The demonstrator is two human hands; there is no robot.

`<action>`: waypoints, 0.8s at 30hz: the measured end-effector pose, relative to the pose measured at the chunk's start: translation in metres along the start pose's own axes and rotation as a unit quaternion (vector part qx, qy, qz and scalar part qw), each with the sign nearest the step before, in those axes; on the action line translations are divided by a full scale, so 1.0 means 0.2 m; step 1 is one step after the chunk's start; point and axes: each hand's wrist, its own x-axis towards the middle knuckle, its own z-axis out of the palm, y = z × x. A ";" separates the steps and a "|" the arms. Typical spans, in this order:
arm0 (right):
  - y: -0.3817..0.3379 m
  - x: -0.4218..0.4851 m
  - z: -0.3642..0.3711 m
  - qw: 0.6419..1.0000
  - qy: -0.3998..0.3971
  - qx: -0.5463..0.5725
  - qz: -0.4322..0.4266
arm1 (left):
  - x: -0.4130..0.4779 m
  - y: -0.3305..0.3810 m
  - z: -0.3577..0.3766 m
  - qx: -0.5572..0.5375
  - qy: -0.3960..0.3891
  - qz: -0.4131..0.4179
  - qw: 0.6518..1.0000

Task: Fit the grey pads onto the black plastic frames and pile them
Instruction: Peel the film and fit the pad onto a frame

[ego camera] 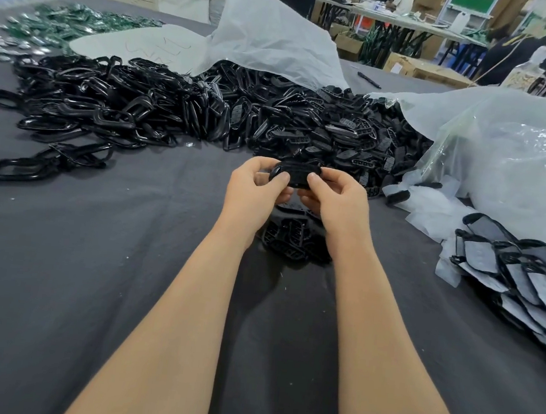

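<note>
Together, the left hand [256,189] and right hand [334,200] pinch one black frame [297,175] between thumbs and curled fingers, above the bench [89,272]. Padded frames [526,284] lie piled at the right; loose frames [174,105] heap just behind the hands.

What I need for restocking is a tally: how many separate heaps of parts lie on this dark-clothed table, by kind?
Glossy black plastic loop frames, heaped: 1
Black slotted plastic pieces: 2 (this large heap, plus a small pile)
Black frames fitted with grey pads, piled: 1
Shiny green packets, heaped: 1
Total: 5 heaps
</note>
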 end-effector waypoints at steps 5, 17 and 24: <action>0.01 0.00 0.01 0.998 0.011 -0.048 -0.041 | 0.00 -0.01 0.01 0.065 0.003 0.011 0.998; 0.02 -0.01 0.00 0.992 0.033 -0.113 -0.047 | -0.02 -0.02 0.02 0.172 0.014 0.052 0.984; -0.01 0.04 -0.22 0.890 0.213 -0.399 -0.051 | 0.03 -0.06 0.01 0.100 0.043 0.021 0.994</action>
